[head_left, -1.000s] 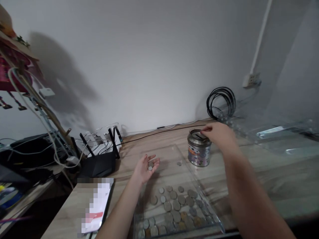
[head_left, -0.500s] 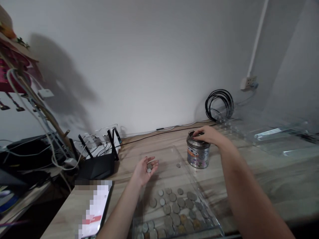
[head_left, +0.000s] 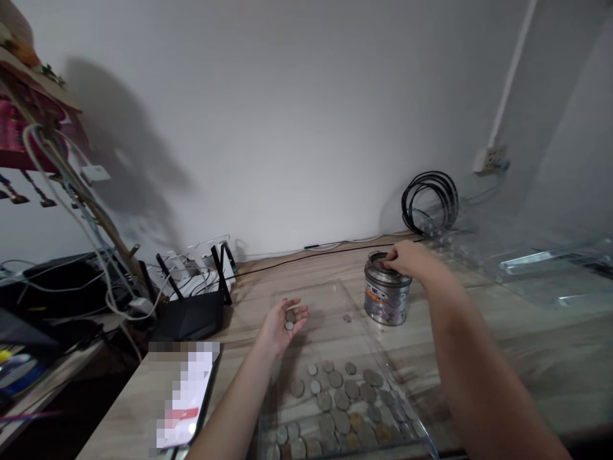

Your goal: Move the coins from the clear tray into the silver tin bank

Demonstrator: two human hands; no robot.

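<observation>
My left hand (head_left: 282,324) lies palm up over the wooden table, fingers loosely cupped round two small coins (head_left: 289,319). My right hand (head_left: 408,260) rests on top of a printed metal coin tin (head_left: 385,296), fingertips pinched together at its lid; what they pinch is hidden. A clear plastic tray (head_left: 312,295) lies in front of me with several grey and brownish coins (head_left: 341,401) spread over its near half. One lone coin (head_left: 347,317) sits beside the tin.
A black router (head_left: 191,313) with antennas and a tangle of white cables stand at the left. A phone (head_left: 184,396) lies at the near left table edge. A coiled black cable (head_left: 430,201) leans on the wall. Clear plastic sheets (head_left: 536,262) lie right.
My right hand has dropped from just above the tin onto its lid. My left hand has stayed palm up with the two coins.
</observation>
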